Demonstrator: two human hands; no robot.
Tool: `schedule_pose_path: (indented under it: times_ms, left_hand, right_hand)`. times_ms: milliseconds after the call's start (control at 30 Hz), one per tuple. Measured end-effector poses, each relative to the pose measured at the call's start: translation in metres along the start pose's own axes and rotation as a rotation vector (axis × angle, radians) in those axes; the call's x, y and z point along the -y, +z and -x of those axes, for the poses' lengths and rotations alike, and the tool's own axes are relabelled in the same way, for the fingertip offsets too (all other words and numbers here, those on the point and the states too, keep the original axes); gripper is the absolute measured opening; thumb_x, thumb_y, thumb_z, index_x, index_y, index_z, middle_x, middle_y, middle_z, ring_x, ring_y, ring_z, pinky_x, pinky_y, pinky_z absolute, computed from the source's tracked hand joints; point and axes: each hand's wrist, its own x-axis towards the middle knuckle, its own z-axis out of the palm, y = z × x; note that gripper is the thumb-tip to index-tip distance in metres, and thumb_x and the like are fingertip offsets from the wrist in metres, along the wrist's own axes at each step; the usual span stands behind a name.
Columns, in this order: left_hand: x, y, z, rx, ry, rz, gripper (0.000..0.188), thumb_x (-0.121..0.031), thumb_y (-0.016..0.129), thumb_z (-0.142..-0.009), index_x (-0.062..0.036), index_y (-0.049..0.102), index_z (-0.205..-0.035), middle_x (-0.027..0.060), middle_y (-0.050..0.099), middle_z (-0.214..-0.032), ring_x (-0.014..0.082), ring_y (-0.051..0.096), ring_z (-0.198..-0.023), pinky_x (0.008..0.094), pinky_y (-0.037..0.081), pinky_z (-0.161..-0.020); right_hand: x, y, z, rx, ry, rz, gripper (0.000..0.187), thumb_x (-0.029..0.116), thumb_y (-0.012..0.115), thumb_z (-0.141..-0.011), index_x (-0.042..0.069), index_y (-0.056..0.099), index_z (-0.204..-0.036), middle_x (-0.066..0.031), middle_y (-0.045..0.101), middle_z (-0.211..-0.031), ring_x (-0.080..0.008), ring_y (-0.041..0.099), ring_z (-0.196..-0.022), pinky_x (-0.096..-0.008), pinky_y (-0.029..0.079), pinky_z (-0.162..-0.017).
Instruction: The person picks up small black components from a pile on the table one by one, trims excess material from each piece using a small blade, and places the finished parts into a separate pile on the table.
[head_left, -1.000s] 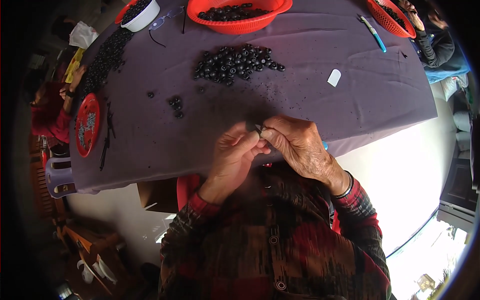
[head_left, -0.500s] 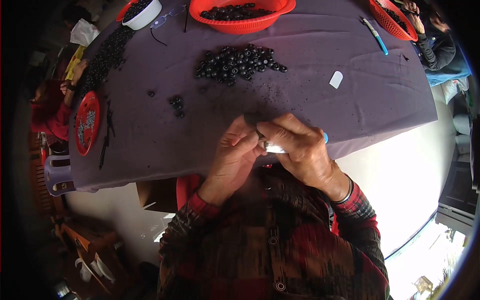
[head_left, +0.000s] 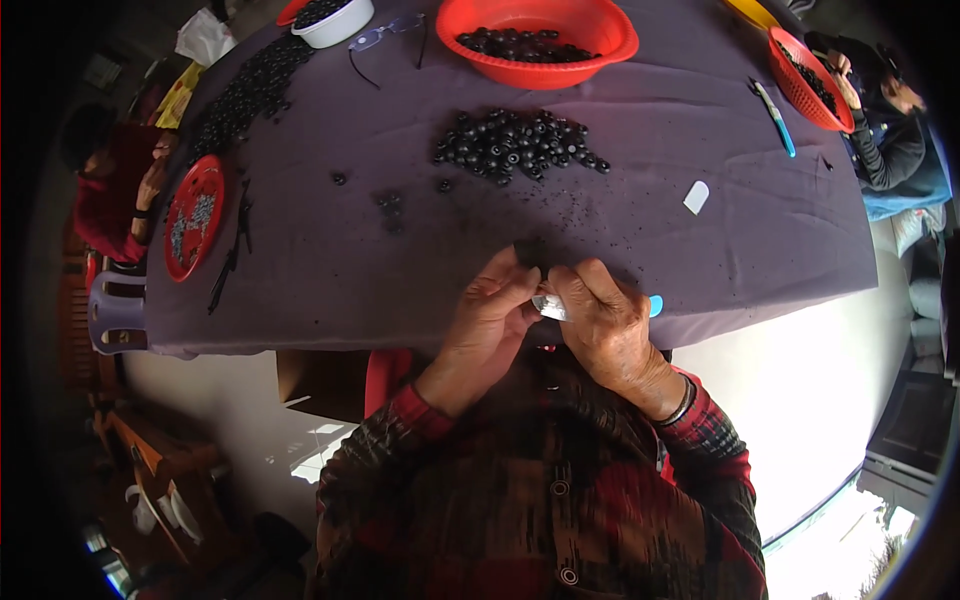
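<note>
Hands: left hand (head_left: 497,305) bent, thumb near fingers; whether it pinches something, I cannot tell. Right hand (head_left: 608,325) curled around a knife (head_left: 551,307), its shiny blade beside the left fingers.
Pile: black beads (head_left: 515,147) on the cloth (head_left: 690,255), beyond the hands.
Red bowl (head_left: 540,76): black beads across its bottom.
Red plate (head_left: 207,182): small greyish bits.
White tub (head_left: 342,30): dark pieces.
Red basket (head_left: 797,95): dark pieces, near a co-worker (head_left: 890,150).

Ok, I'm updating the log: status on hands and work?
Right hand gripping shiny blade-like strip; left hand close beside it. Anything else held: can't tell. Pile of round black pieces beyond, clear of both.
</note>
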Motion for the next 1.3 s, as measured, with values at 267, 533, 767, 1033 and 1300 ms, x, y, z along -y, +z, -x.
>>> schedule_pose_path:
  times_ms: [267, 533, 767, 1033, 1300]
  left_hand:
    - [-0.046, -0.021, 0.004, -0.295, 0.343, -0.404, 0.019, -0.005, 0.062, -0.085, -0.0055, 0.062, -0.105, 0.0013, 0.064, -0.086, 0.0082, 0.057, -0.071, 0.0222, 0.046, -0.062]
    - [-0.13, -0.112, -0.013, -0.615, 0.826, -1.059, 0.017, -0.007, 0.073, -0.078, 0.002, 0.066, -0.09, 0.002, 0.063, -0.078, 0.0086, 0.057, -0.068, 0.0224, 0.045, -0.06]
    - [-0.138, -0.105, -0.022, -0.668, 0.878, -1.644, 0.024, -0.005, 0.073, -0.076, 0.0003, 0.064, -0.097, 0.0065, 0.055, -0.076, 0.0122, 0.054, -0.067, 0.0247, 0.045, -0.063]
    - [-0.072, -0.03, 0.001, -0.23, 0.285, -0.58, 0.029, -0.01, 0.07, -0.083, -0.0023, 0.06, -0.108, 0.003, 0.065, -0.089, 0.0068, 0.058, -0.075, 0.0222, 0.047, -0.064]
    - [-0.026, -0.009, -0.011, 0.037, 0.022, -0.195, 0.02, -0.007, 0.063, -0.087, -0.0055, 0.061, -0.106, 0.0012, 0.064, -0.088, 0.0068, 0.056, -0.073, 0.0236, 0.046, -0.064]
  right_hand:
    - [-0.001, 0.001, -0.026, 0.232, 0.151, -0.105, 0.014, 0.0, 0.065, -0.072, 0.005, 0.057, -0.082, -0.011, 0.052, -0.077, -0.0341, 0.057, -0.061, -0.0403, 0.046, -0.051]
    - [-0.021, 0.067, -0.098, 0.255, -0.02, -0.175, 0.013, 0.003, 0.062, -0.077, 0.004, 0.059, -0.089, -0.016, 0.057, -0.08, -0.0386, 0.059, -0.074, -0.0448, 0.048, -0.061]
    - [-0.019, 0.106, -0.112, 0.417, -0.03, 0.05, 0.012, 0.001, 0.061, -0.076, 0.005, 0.061, -0.087, -0.0149, 0.059, -0.087, -0.0372, 0.063, -0.073, -0.0465, 0.052, -0.062]
    - [-0.002, 0.033, -0.079, 0.283, 0.002, -0.332, 0.018, 0.0, 0.064, -0.071, 0.001, 0.061, -0.089, -0.0178, 0.062, -0.078, -0.0346, 0.062, -0.07, -0.0386, 0.05, -0.061]
    - [-0.006, -0.004, -0.038, 0.192, 0.196, -0.412, 0.021, -0.001, 0.067, -0.071, 0.001, 0.064, -0.092, -0.0092, 0.06, -0.079, -0.024, 0.061, -0.069, -0.0314, 0.049, -0.061]
